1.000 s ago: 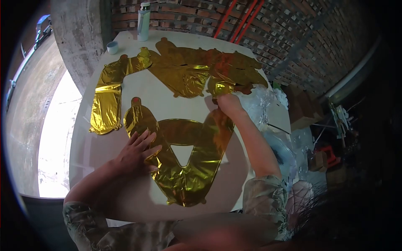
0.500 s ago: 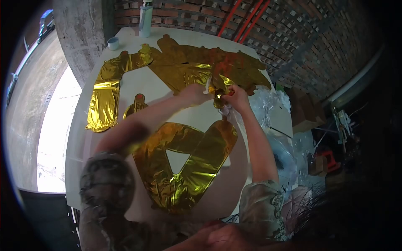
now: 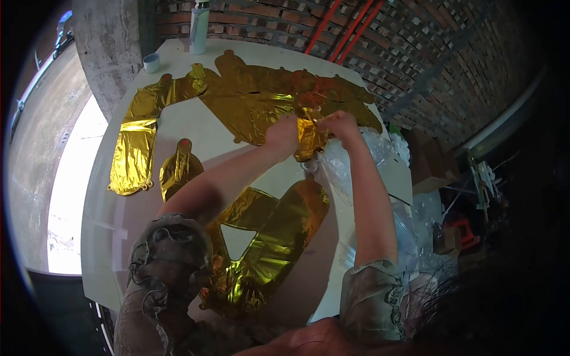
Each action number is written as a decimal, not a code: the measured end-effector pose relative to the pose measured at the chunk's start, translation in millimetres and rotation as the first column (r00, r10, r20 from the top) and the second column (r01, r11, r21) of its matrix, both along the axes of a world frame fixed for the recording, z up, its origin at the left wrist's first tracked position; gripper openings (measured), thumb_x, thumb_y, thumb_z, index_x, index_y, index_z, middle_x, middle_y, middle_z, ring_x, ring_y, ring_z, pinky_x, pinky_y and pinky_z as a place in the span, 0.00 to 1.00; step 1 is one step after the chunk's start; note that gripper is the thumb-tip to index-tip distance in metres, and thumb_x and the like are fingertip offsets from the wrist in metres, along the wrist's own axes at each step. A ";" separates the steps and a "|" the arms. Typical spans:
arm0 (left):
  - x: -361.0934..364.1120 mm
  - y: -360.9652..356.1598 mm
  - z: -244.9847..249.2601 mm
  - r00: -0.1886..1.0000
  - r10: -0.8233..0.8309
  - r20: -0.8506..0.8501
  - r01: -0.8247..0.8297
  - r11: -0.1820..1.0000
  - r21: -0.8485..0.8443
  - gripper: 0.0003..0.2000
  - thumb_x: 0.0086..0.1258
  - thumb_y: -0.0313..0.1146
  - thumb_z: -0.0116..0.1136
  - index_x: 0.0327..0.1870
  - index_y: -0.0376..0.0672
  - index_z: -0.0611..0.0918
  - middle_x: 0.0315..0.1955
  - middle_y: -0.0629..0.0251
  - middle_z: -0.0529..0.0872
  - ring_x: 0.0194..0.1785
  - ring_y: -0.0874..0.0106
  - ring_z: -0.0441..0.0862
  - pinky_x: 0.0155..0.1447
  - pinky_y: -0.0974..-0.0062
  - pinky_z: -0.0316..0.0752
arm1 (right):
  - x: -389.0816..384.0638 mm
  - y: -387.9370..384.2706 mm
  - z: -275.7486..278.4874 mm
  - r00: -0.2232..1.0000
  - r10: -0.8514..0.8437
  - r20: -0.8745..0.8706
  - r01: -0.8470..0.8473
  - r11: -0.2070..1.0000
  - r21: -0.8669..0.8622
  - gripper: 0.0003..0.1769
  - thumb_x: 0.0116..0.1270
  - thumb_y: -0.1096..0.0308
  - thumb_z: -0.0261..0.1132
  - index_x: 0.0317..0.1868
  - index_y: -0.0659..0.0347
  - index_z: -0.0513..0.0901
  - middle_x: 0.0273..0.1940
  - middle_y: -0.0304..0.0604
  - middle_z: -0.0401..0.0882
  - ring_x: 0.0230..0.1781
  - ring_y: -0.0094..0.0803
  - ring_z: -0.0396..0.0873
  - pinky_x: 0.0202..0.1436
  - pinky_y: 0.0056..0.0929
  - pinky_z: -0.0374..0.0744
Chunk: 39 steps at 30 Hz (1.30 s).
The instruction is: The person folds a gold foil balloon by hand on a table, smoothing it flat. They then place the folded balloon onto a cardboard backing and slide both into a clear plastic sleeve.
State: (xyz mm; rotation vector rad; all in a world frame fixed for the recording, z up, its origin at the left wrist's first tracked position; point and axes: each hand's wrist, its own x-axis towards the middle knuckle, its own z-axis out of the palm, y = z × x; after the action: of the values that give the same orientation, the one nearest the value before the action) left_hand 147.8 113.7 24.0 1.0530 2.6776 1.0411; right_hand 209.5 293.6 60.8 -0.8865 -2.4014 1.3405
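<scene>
Closely bunched, left fingers (image 3: pixel 289 126) and right fingers (image 3: pixel 330 121) pinch gold foil (image 3: pixel 308 141).

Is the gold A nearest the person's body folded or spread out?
Spread out: the gold A lies open on the table, its triangular hole showing; the left forearm hides part.

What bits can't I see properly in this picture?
All in the head view:
Fingertips of the left hand: mostly hidden behind the hand itself.
Big gold foil shape: partly covered by the left arm.
Bottle: its top is cut off by the picture's upper edge.
Cup: too small to tell what's inside.
Far right side: lost in darkness.
</scene>
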 end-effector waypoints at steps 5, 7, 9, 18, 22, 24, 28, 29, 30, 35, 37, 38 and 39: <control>-13.4 15.6 -27.7 0.850 -0.356 -0.388 0.340 0.934 -0.110 0.17 0.68 0.33 0.57 0.57 0.41 0.79 0.66 0.51 0.74 0.76 0.53 0.63 0.75 0.52 0.60 | -15.8 35.5 5.7 0.991 -0.039 -0.127 0.056 0.990 0.131 0.20 0.52 0.59 0.80 0.40 0.63 0.88 0.36 0.47 0.88 0.35 0.36 0.86 0.43 0.33 0.83; -13.3 21.6 -29.1 0.773 -0.489 -0.404 0.421 0.872 -0.249 0.19 0.71 0.37 0.53 0.61 0.42 0.78 0.67 0.52 0.73 0.78 0.54 0.60 0.78 0.49 0.53 | -20.7 57.4 31.3 0.999 0.030 0.030 -0.040 0.891 0.452 0.17 0.58 0.67 0.77 0.47 0.62 0.86 0.43 0.41 0.86 0.36 0.31 0.84 0.43 0.33 0.84; -8.8 21.5 -30.2 0.803 -0.503 -0.320 0.406 0.855 -0.324 0.22 0.75 0.41 0.48 0.67 0.45 0.75 0.67 0.53 0.74 0.75 0.53 0.65 0.77 0.46 0.55 | -21.0 135.4 71.2 0.966 0.046 0.255 -0.252 0.389 0.886 0.16 0.64 0.62 0.74 0.47 0.62 0.87 0.41 0.42 0.87 0.34 0.34 0.84 0.42 0.35 0.81; -10.8 23.8 -43.7 0.848 -0.472 -0.240 0.401 0.869 -0.290 0.31 0.77 0.58 0.43 0.74 0.48 0.69 0.75 0.55 0.64 0.81 0.55 0.54 0.81 0.45 0.44 | 121.8 166.2 294.3 0.501 -0.528 -0.685 0.858 0.204 0.471 0.25 0.69 0.45 0.66 0.54 0.57 0.86 0.51 0.49 0.86 0.49 0.40 0.86 0.52 0.37 0.82; -8.2 20.4 -49.4 0.843 -0.474 -0.252 0.421 0.875 -0.238 0.30 0.77 0.57 0.44 0.72 0.48 0.71 0.74 0.54 0.66 0.82 0.56 0.52 0.81 0.46 0.42 | 175.6 120.8 304.4 0.597 -0.240 -0.766 0.802 0.180 0.569 0.29 0.61 0.41 0.73 0.52 0.55 0.88 0.46 0.46 0.88 0.48 0.40 0.85 0.53 0.36 0.81; -2.5 21.4 -43.9 0.808 -0.385 -0.446 0.280 0.917 -0.283 0.28 0.76 0.53 0.49 0.70 0.46 0.73 0.72 0.54 0.68 0.78 0.54 0.62 0.79 0.47 0.54 | 198.0 90.5 293.1 0.711 -0.198 -0.674 0.702 0.167 0.692 0.22 0.64 0.48 0.72 0.50 0.54 0.88 0.43 0.47 0.87 0.45 0.37 0.84 0.50 0.34 0.79; 42.6 14.7 13.8 0.834 -0.519 -0.187 0.548 0.820 0.165 0.32 0.77 0.58 0.50 0.72 0.44 0.71 0.69 0.55 0.74 0.69 0.56 0.75 0.70 0.54 0.70 | 240.1 -9.0 219.1 0.847 -0.061 -0.527 0.517 0.317 0.795 0.10 0.64 0.68 0.69 0.46 0.56 0.86 0.37 0.43 0.86 0.40 0.32 0.84 0.45 0.32 0.79; 63.5 17.4 33.8 0.700 -0.663 0.265 0.535 0.733 0.420 0.33 0.76 0.60 0.50 0.71 0.43 0.71 0.65 0.56 0.77 0.65 0.60 0.77 0.66 0.59 0.74 | 251.2 -37.2 194.1 0.886 -0.028 -0.463 0.453 0.274 0.848 0.10 0.62 0.73 0.69 0.45 0.59 0.85 0.37 0.44 0.86 0.39 0.33 0.84 0.44 0.31 0.79; 83.8 20.0 50.1 0.335 -0.734 0.591 0.378 0.679 0.629 0.34 0.76 0.62 0.51 0.70 0.43 0.71 0.62 0.57 0.79 0.61 0.64 0.80 0.61 0.64 0.78 | 265.2 -47.9 163.5 0.904 0.104 -0.414 0.352 0.369 0.860 0.11 0.60 0.77 0.70 0.43 0.59 0.85 0.38 0.45 0.86 0.39 0.34 0.84 0.44 0.30 0.79; 146.2 36.6 71.0 -0.081 -0.699 0.711 0.210 0.685 0.697 0.29 0.66 0.54 0.70 0.57 0.40 0.80 0.44 0.62 0.83 0.49 0.71 0.82 0.55 0.68 0.79 | 308.6 -154.8 36.3 0.934 0.149 -0.324 0.201 0.528 0.825 0.15 0.53 0.81 0.72 0.42 0.59 0.86 0.40 0.42 0.87 0.38 0.39 0.85 0.42 0.32 0.81; 162.4 47.6 39.4 -0.066 -0.672 0.738 0.223 0.711 0.667 0.29 0.58 0.41 0.78 0.58 0.38 0.79 0.46 0.61 0.84 0.46 0.68 0.83 0.53 0.67 0.79 | 325.3 -191.4 7.5 0.941 0.147 -0.305 0.137 0.658 0.741 0.14 0.55 0.78 0.74 0.43 0.60 0.86 0.40 0.44 0.87 0.38 0.40 0.86 0.42 0.32 0.82; 169.1 46.0 26.2 -0.066 -0.666 0.743 0.222 0.716 0.662 0.29 0.58 0.41 0.78 0.58 0.38 0.79 0.46 0.61 0.84 0.46 0.68 0.83 0.53 0.67 0.79 | 332.2 -202.8 0.5 0.928 0.164 -0.334 0.119 0.719 0.685 0.13 0.56 0.76 0.75 0.44 0.60 0.87 0.40 0.45 0.87 0.39 0.41 0.86 0.44 0.32 0.83; 173.6 40.3 14.6 0.204 -0.637 0.744 0.293 0.764 0.574 0.29 0.57 0.37 0.77 0.59 0.37 0.79 0.45 0.60 0.85 0.46 0.66 0.84 0.52 0.66 0.80 | 340.3 -206.9 7.5 0.927 0.163 -0.337 0.119 0.724 0.679 0.13 0.56 0.76 0.75 0.44 0.60 0.87 0.40 0.45 0.87 0.39 0.41 0.86 0.44 0.32 0.83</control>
State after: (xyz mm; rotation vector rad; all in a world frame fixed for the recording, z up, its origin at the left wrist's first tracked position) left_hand 321.4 154.0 38.6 0.8179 1.1389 1.3456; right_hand 549.8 86.6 68.2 -0.3386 -2.2994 0.4382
